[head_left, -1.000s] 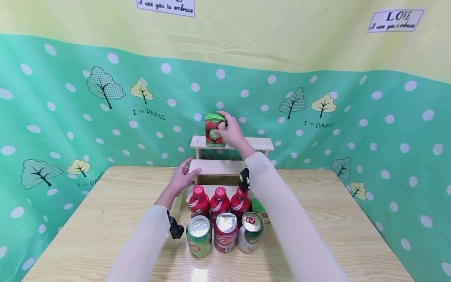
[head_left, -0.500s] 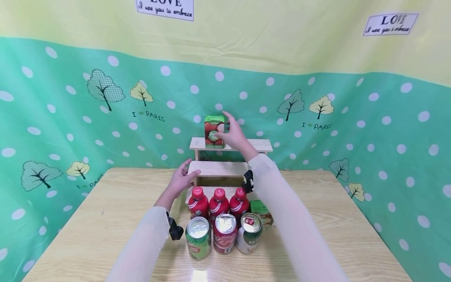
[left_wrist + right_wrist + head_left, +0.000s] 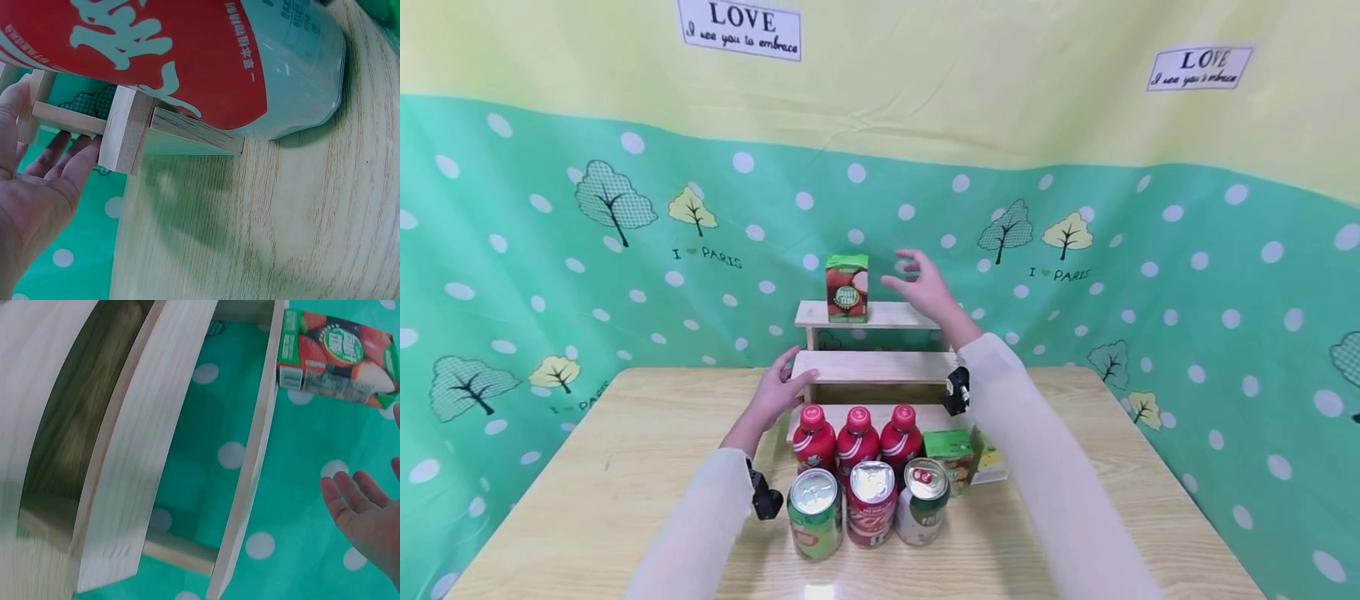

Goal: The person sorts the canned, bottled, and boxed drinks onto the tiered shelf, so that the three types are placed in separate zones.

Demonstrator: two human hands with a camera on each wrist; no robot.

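A red and green juice box (image 3: pixel 847 289) with fruit pictures stands upright on the left part of the top step of a small wooden step shelf (image 3: pixel 880 364). To its right my right hand (image 3: pixel 931 292) hangs in the air above the shelf, fingers spread and apart from the box. The right wrist view shows this same juice box (image 3: pixel 340 356) beyond those fingers. My left hand (image 3: pixel 775 397) holds the left end of the shelf at the middle step, thumb and fingers about the wood. In the left wrist view a red-labelled bottle (image 3: pixel 162 50) covers part of the shelf.
In front of the shelf stand three red bottles (image 3: pixel 858 442) in a row. Three drink cans (image 3: pixel 872 504) stand nearer me. Beside the bottles are a green box (image 3: pixel 951 454) and a yellow box (image 3: pixel 990 465), partly behind my right sleeve. A patterned cloth (image 3: pixel 647 308) hangs behind the table.
My right hand has let go of the juice box and moved away to the right. The box stays on the top step. My left hand keeps its place on the shelf.
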